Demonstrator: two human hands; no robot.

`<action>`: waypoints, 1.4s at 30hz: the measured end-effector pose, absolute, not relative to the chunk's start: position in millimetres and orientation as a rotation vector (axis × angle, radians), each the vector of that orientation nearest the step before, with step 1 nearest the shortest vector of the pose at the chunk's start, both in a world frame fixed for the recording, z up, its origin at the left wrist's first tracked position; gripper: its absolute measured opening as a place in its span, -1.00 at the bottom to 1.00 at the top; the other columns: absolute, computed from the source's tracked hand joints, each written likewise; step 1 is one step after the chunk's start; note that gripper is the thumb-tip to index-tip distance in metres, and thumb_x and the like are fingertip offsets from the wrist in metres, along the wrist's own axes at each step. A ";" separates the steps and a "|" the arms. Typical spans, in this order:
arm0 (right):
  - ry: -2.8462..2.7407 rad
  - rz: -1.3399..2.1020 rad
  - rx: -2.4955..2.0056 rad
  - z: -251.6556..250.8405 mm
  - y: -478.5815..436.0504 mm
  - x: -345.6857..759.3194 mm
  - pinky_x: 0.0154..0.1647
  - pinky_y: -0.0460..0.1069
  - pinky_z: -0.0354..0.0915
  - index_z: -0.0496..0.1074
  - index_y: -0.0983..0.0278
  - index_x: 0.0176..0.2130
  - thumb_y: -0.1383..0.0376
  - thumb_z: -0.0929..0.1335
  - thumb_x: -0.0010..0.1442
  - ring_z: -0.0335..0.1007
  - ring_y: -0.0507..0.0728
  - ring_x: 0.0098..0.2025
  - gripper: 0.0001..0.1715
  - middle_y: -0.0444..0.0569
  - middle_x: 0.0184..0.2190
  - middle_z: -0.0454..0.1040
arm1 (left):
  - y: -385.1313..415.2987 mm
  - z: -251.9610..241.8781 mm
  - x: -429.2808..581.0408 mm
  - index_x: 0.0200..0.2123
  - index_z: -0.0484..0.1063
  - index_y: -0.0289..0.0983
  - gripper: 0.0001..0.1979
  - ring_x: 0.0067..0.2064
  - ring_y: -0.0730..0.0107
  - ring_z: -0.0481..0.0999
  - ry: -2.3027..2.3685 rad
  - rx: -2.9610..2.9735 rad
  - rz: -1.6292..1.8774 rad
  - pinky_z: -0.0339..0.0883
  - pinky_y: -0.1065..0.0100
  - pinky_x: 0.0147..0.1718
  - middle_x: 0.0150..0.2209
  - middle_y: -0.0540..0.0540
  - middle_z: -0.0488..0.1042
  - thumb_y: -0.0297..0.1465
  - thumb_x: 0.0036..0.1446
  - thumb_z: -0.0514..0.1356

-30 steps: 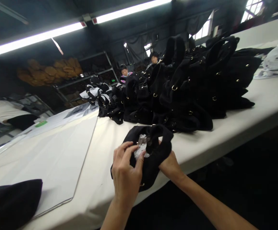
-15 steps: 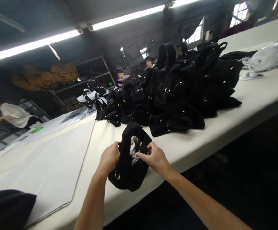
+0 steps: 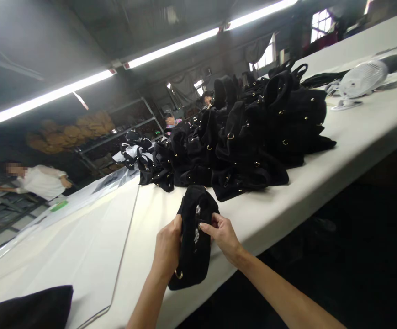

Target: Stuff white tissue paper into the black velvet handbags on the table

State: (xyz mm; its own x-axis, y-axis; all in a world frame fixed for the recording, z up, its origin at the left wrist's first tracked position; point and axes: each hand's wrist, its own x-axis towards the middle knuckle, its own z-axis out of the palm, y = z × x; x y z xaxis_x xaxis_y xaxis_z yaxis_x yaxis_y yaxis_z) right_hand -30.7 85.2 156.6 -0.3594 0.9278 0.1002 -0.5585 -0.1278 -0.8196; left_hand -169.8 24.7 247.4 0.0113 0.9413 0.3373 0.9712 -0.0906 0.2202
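Note:
A black fabric bag (image 3: 193,260) with gold rings stands at the table's near edge, between my two hands. Its mouth is drawn to a narrow slit, where some whitish stuffing (image 3: 197,234) shows. My left hand (image 3: 168,244) grips the bag's left side, its fingertips hidden behind the cloth. On the other side my right hand (image 3: 224,235) pinches the rim, thumb at the opening and fingers on the outer side.
Many similar black bags (image 3: 253,137) are heaped behind on the white table (image 3: 253,219). A white fan (image 3: 362,80) stands far right. Pale sheets (image 3: 92,246) lie at left, with black cloth (image 3: 30,310) at the near corner. A person in white (image 3: 44,180) is at far left.
The bag's mouth has gone from wide to a narrow slit as my hands came closer together. The view has shifted slightly, and the person at left has moved.

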 end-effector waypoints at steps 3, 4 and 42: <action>-0.996 1.754 -0.388 159.8 80.2 -33.3 -0.58 -0.11 0.29 0.38 0.35 -0.28 0.09 0.52 0.04 0.37 0.04 -0.49 -0.56 -0.06 -0.42 0.48 | 23.5 247.4 -174.5 -0.25 0.37 -0.26 -0.83 -0.38 0.31 0.42 -1.997 -2.324 -0.638 0.22 0.34 -0.35 -0.37 -0.07 0.45 -0.47 0.16 0.00; -1.006 1.767 -0.352 160.5 79.8 -35.0 -0.57 -0.12 0.30 0.37 0.35 -0.27 0.08 0.52 0.04 0.39 0.04 -0.47 -0.54 -0.04 -0.40 0.49 | 23.9 246.1 -177.4 -0.25 0.38 -0.27 -0.83 -0.37 0.31 0.42 -2.013 -2.357 -0.676 0.24 0.34 -0.35 -0.36 -0.08 0.46 -0.46 0.16 0.01; -1.068 1.714 -0.628 150.0 112.2 -60.3 -0.78 -0.13 0.15 0.28 0.28 -0.39 0.14 0.37 0.16 0.23 -0.02 -0.71 -0.72 -0.17 -0.59 0.36 | 40.4 236.9 -188.4 -0.27 0.51 -0.28 -0.73 -0.39 0.32 0.45 -2.307 -2.121 -1.064 0.31 0.40 -0.41 -0.44 0.02 0.49 -0.21 0.03 0.32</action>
